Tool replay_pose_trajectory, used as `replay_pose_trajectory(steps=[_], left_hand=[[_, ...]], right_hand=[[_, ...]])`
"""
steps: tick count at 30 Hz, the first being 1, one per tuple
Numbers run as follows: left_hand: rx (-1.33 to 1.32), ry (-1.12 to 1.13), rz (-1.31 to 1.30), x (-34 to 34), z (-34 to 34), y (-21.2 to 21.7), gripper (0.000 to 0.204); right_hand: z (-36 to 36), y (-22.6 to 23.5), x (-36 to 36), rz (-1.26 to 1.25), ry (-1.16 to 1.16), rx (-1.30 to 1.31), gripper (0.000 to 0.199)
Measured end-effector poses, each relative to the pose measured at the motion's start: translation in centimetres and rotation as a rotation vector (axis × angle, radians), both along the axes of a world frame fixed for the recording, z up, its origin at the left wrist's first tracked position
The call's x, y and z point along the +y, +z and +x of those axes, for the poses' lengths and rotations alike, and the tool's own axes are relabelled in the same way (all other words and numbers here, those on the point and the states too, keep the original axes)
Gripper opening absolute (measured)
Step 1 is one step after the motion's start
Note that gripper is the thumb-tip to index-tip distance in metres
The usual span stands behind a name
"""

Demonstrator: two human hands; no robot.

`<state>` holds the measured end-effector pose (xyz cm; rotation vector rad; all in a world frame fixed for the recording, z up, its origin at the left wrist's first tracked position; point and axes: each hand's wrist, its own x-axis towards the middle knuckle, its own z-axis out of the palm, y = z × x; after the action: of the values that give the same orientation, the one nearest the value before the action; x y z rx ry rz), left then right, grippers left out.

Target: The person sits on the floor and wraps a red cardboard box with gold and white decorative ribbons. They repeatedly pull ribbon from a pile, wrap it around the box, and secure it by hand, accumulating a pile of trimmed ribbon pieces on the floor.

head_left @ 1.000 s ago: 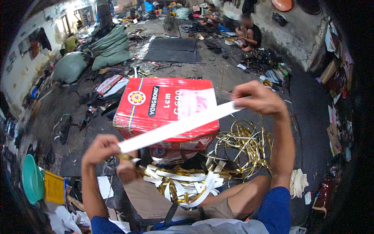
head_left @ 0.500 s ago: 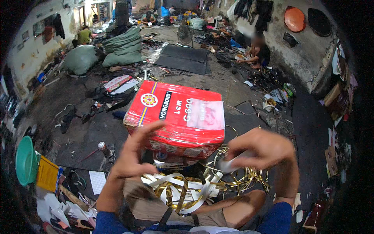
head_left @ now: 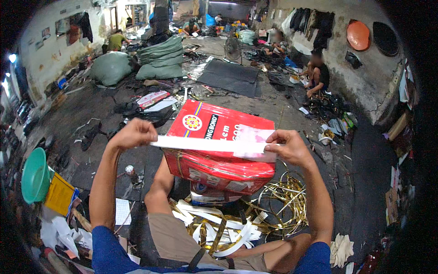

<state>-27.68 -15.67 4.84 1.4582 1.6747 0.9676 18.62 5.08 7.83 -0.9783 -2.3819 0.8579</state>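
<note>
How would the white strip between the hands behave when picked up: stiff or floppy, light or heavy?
Probably floppy: the white strip looks thin, and similar loose strips below bend and curl.
Likely light: left hand and right hand hold it only near its ends.
May sag if held at one end, given its long, narrow shape.

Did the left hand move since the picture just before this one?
Yes, the left hand went up and left, judged against the red box.

1 wide fisheye view looks down and forward from near, above and behind the left hand (head_left: pixel 136 134) and right hand (head_left: pixel 289 147).
</note>
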Motion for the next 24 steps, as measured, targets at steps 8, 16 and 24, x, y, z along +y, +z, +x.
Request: replay_pose_trajectory(steps=[8,16,24], left_hand=[[0.54,0.121,0.772,12.9,12.9,-2.6,0.042],[0.771,-0.219,0.764,15.1,24.1,-1.7,0.032],[0.576,-0.264,0.81,9.0,17.0,-3.2,0.026]], right_hand=[[-2.9,-2.6,-1.6,0.397,-0.114,-0.119,0.038],[-2.1,-4.5,-1.8,0.375,-0.259,0.018,0.038],[-1.3,-3.4,0.1,-0.128,-0.055,0.232,0.028]])
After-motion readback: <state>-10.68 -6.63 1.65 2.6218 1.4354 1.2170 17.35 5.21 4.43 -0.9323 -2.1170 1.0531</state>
